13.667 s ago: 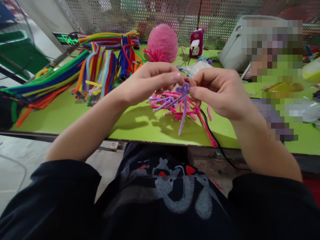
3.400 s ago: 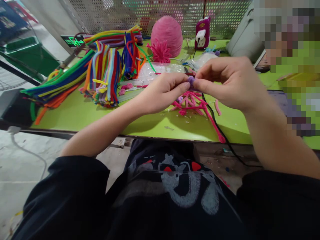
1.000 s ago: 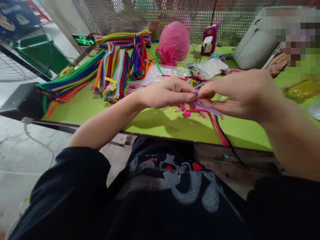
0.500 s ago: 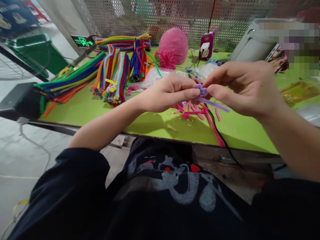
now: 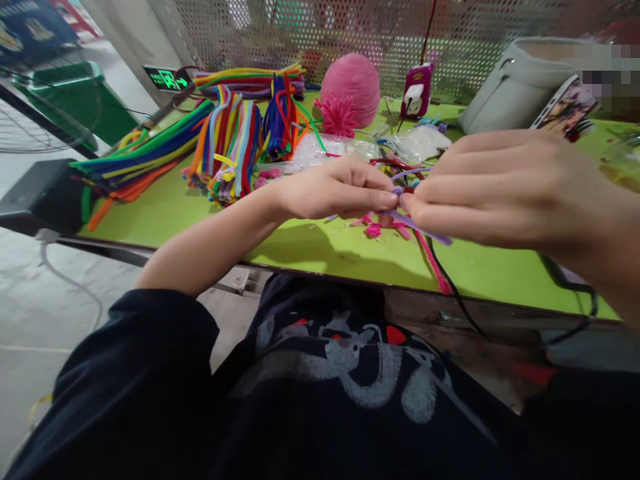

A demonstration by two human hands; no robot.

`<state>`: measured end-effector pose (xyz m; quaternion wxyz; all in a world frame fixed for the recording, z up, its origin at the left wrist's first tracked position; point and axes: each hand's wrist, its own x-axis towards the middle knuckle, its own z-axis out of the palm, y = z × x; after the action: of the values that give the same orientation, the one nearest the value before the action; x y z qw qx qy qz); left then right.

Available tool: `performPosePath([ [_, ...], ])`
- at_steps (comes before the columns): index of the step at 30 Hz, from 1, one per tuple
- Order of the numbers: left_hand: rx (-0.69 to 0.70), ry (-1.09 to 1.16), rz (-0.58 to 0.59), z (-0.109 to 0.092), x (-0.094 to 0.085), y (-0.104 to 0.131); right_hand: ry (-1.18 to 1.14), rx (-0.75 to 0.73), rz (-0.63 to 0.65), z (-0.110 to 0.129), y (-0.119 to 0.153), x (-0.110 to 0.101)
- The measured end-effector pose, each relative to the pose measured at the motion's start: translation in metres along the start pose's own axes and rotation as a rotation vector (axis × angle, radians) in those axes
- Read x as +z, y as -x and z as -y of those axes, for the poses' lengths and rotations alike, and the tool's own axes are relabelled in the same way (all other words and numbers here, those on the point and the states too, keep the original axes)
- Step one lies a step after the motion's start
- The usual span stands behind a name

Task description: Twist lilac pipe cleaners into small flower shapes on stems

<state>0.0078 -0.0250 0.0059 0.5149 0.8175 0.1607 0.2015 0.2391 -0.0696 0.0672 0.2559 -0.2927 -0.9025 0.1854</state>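
A purple pipe cleaner (image 5: 423, 230), bent into a small loop near its middle, is pinched between my two hands above the table. My left hand (image 5: 345, 187) grips it from the left, thumb and forefinger closed at the loop. From the right, my right hand (image 5: 495, 190) closes its fingertips on the same piece, its back turned up and slightly blurred. One purple end sticks out below the right fingers. Beneath the hands lie pink pipe cleaner pieces (image 5: 373, 230), one long pink strand (image 5: 436, 267) reaching the table's front edge.
Bundles of coloured pipe cleaners (image 5: 235, 143) lie at the left of the green table (image 5: 320, 257). Behind stand a pink yarn ball (image 5: 353, 87), a purple power socket (image 5: 416, 93) and a grey bin (image 5: 515, 87). A black cable (image 5: 457, 300) hangs over the front edge.
My right hand has turned over, its back now upward, and moved slightly right. The purple loop looks smaller and more covered by fingers. My left hand stays nearly in place.
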Motion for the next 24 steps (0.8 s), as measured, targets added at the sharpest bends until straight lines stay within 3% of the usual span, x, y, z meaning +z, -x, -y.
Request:
performPosePath([
  [3,-0.044,0.125,0.082,0.0,-0.001,0.002,0.244,-0.07,0.276,0.011,-0.004,-0.005],
  [5,-0.048,0.17,0.112,0.0,-0.001,0.003,0.264,-0.05,0.323,0.01,-0.004,-0.007],
  [7,-0.04,0.165,0.099,-0.001,-0.001,0.004,0.265,-0.045,0.18,0.002,0.002,-0.006],
  [10,-0.002,0.074,-0.023,-0.005,0.0,0.003,0.333,-0.098,-0.312,-0.016,0.017,0.001],
  [12,0.036,-0.003,-0.116,-0.008,0.002,0.003,0.211,-0.037,-0.453,-0.026,0.026,0.009],
  [15,0.098,-0.096,-0.21,-0.008,0.005,0.001,-0.051,0.063,-0.333,-0.031,0.03,0.021],
  [17,0.11,-0.144,-0.248,-0.007,0.006,0.0,-0.091,0.052,-0.27,-0.03,0.026,0.026],
  [24,0.07,-0.114,-0.245,-0.002,0.001,0.0,0.25,-0.241,-0.27,-0.032,0.015,0.019],
])
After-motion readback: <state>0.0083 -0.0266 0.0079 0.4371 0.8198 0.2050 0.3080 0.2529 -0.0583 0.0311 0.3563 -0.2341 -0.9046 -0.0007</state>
